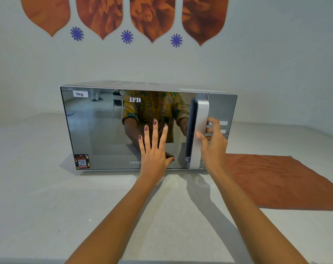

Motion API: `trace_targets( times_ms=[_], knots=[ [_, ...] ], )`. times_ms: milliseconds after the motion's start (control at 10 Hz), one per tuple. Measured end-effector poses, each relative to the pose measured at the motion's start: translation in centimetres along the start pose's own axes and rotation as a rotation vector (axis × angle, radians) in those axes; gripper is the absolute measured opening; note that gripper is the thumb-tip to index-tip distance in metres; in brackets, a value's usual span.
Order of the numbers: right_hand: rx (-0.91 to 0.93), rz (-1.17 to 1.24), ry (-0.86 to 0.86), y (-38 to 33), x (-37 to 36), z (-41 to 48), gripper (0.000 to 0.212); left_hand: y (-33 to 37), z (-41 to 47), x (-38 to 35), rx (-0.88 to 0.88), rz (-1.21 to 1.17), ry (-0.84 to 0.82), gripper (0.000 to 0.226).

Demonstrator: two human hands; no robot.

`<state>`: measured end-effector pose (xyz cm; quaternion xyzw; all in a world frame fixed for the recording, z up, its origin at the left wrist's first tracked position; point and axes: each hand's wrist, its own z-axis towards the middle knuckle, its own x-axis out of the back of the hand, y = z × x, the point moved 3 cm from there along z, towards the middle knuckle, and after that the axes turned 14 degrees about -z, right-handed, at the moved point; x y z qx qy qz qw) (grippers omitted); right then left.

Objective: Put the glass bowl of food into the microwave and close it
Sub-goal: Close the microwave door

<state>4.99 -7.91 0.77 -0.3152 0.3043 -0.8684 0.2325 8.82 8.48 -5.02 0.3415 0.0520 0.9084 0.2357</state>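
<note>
A silver microwave (108,130) with a mirrored door stands on the pale counter, its door shut flush. My left hand (154,149) lies flat on the door glass, fingers spread. My right hand (213,143) is at the vertical silver handle (200,119), thumb on its front and fingers curled behind it near the control panel. No glass bowl is in sight; the mirrored door hides the inside.
An orange cloth (276,180) lies on the counter (47,197) to the right of the microwave. A white wall with orange leaf shapes (102,14) rises behind. The door carries a "Veg" label (80,93) and a QR sticker (82,161).
</note>
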Motion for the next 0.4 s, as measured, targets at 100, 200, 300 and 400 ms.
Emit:
trace_targets(
  times_ms=[100, 200, 300, 400],
  knots=[
    [0.04, -0.077, -0.011, -0.1, 0.0, -0.2, 0.05, -0.1, -0.3, 1.2, -0.003, -0.056, 0.024, 0.097],
    [0.059, -0.161, -0.028, -0.4, -0.2, -0.4, 0.052, 0.0, -0.4, 2.3, -0.009, -0.128, 0.038, 0.082],
    [0.098, -0.198, 0.037, -1.0, 0.0, -1.2, 0.056, 0.2, -0.5, 3.2, -0.011, -0.174, 0.072, 0.075],
    [0.202, -0.247, 0.206, -2.2, 0.5, -2.3, 0.06, 0.2, -0.5, 4.6, -0.015, -0.164, 0.129, 0.072]
  ],
)
